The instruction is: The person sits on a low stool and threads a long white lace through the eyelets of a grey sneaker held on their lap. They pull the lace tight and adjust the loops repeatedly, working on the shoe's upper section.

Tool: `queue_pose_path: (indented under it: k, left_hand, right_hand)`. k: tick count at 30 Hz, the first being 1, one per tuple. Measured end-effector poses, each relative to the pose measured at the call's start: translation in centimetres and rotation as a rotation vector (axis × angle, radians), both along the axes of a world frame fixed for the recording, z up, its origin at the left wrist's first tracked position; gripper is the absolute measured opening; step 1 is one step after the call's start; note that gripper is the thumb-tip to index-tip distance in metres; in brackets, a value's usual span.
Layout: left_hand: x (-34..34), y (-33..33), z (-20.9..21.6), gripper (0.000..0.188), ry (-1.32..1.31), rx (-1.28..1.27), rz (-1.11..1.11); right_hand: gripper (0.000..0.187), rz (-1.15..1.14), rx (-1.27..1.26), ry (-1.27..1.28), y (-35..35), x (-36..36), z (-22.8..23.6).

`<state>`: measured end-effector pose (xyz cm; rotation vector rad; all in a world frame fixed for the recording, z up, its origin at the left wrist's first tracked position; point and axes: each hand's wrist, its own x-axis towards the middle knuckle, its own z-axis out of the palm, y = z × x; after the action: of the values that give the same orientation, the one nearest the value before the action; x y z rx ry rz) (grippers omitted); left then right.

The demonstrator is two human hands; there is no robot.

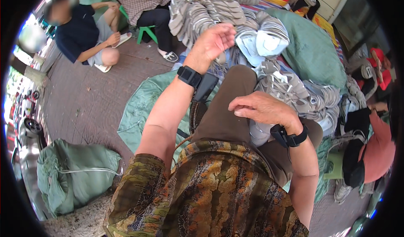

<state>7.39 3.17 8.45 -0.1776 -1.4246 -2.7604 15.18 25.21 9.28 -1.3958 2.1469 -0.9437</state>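
Observation:
My left hand is raised beyond my left knee, fingers loosely curled and apart, with nothing visible in it. Just past it lies a big heap of grey and beige stitched pieces that look like shoe uppers, nested in rows. White and pale-blue pieces are stacked to its right. Over my lap hovers my right hand, palm down, fingers stretched out and the thumb below them; it appears empty. Under its wrist, a pale grey piece sits between my thighs, partly hidden. More grey uppers with white laces lie beyond my right hand.
Green sacks lie at the right and lower left; a green sheet spreads by my left leg. One person squats at left; another sits on a green stool. Someone in pink is at right.

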Motion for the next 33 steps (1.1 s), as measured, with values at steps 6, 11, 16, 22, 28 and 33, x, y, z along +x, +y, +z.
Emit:
queue_pose_path:
  k: [6,11,16,22,28,33]
  left_hand:
    - [-1.3,-3.9,-2.2,0.013,0.008,-0.093,0.034]
    - [-0.7,-3.1,-0.9,0.013,0.047,-0.202,0.136]
    - [-0.6,-2.1,-0.3,0.011,0.033,0.241,-0.047]
    - [0.4,0.4,-1.5,0.011,0.396,-0.878,0.346]
    - [3.5,3.1,3.1,0.015,0.681,-1.031,0.278]
    - [6.5,4.8,7.4,0.009,0.923,-0.945,0.441]
  right_hand:
    - [0.018,0.143,0.078,0.110,-4.9,1.1,0.1]
    - [0.021,0.192,0.085,0.058,-6.6,2.5,0.3]
    - [0.018,0.032,-0.154,-0.003,-5.0,1.9,0.2]
    - [0.019,-0.105,0.150,0.313,-1.8,2.4,-1.3]
    - [0.021,0.254,0.035,0.030,-3.8,4.8,0.8]
    - [0.015,-0.016,0.013,-0.258,-2.5,4.4,2.2]
